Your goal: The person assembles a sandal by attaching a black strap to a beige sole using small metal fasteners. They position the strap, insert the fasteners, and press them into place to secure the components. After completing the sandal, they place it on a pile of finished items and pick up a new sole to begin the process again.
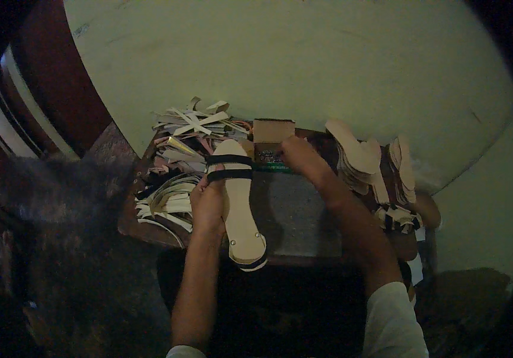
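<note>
A cream sandal (240,206) with two black straps across its front and a black heel strap is gripped in my left hand (207,200), its toe pointing away from me. Two small metal studs show near its heel. My right hand (298,156) reaches to an open cardboard box (274,128) at the table's back, fingers curled together at its right side. Tiny shiny metal pieces (268,156) lie inside the box. Whatever those fingertips hold is too small to make out.
Left of the sandal are heaped cut strips (173,194) and scraps. Stacks of cream soles (352,152) stand at the right, with a bundle of strapped pieces (396,218) nearer me. A dark grey slab (298,209) lies mid-table, and a pale wall (304,65) rises behind.
</note>
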{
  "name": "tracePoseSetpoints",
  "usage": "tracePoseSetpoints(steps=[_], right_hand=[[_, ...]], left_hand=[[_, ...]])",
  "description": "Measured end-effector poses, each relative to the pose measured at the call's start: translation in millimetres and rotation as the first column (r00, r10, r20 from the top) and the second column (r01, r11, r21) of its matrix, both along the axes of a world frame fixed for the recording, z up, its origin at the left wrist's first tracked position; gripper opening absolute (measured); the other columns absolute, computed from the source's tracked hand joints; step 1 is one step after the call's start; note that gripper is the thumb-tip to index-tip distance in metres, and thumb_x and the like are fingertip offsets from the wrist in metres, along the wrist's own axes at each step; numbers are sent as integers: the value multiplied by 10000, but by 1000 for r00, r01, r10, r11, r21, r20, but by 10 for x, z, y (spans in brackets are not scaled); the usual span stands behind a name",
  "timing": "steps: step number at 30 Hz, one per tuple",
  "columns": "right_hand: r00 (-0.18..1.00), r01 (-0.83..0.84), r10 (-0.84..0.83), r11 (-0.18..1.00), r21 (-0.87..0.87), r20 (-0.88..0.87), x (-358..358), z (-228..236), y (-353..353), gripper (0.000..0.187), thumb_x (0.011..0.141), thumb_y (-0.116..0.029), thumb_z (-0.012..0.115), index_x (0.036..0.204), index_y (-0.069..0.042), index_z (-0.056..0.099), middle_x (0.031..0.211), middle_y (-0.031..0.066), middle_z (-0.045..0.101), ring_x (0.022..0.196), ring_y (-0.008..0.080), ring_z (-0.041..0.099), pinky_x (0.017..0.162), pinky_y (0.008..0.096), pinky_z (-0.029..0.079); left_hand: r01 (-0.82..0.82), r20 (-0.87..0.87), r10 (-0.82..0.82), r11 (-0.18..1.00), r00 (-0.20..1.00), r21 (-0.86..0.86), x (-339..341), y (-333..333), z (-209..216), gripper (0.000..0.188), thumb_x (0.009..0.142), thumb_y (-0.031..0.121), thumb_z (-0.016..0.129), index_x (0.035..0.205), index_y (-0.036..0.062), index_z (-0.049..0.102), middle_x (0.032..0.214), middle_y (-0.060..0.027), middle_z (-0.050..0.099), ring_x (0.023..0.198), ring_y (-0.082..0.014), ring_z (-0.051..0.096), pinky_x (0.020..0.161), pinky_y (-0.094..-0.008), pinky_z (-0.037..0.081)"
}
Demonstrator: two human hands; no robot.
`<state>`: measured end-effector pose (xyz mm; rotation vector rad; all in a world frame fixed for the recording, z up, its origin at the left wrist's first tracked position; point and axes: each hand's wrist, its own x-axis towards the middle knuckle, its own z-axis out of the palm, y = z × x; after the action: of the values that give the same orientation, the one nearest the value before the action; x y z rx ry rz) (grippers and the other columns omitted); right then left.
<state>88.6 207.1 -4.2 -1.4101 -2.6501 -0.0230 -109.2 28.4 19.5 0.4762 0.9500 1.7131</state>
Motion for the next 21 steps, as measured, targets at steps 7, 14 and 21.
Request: tracePoseSetpoints(steps=[7, 14, 21], right_hand=[[996, -78, 73, 993, -90, -51, -161, 78, 1, 208, 752, -95, 671, 948, -36, 712, 923, 243, 668, 870, 382, 665, 774, 469, 535], [997, 33, -38, 997, -69, -74, -204, -25, 52, 186, 792, -124, 627, 840, 48, 679, 887, 268, 657, 858, 399, 662, 770, 478, 529], [991, 71, -81, 993, -96, -108, -232, 46, -18, 160, 799, -99, 614, 878, 26, 677, 873, 246, 663, 846, 387, 660, 761, 447, 521]], left_hand=[[-5, 52, 4, 1000, 999, 16, -93, 13, -67, 278, 917, 180, 653, 1104, -23, 619, 1006, -76, 671, 888, -160, 630, 825, -276, 479], [-17, 7, 17, 999, 1000, -35, 2, 2, 68, 272, 918, 177, 651, 1099, -23, 618, 988, -74, 670, 849, -151, 628, 790, -269, 486], [-21, 14, 21, 1000, 1000, 5, 0, -39, 63, 247, 922, 166, 641, 1074, -27, 621, 953, -69, 667, 825, -149, 620, 768, -268, 476]])
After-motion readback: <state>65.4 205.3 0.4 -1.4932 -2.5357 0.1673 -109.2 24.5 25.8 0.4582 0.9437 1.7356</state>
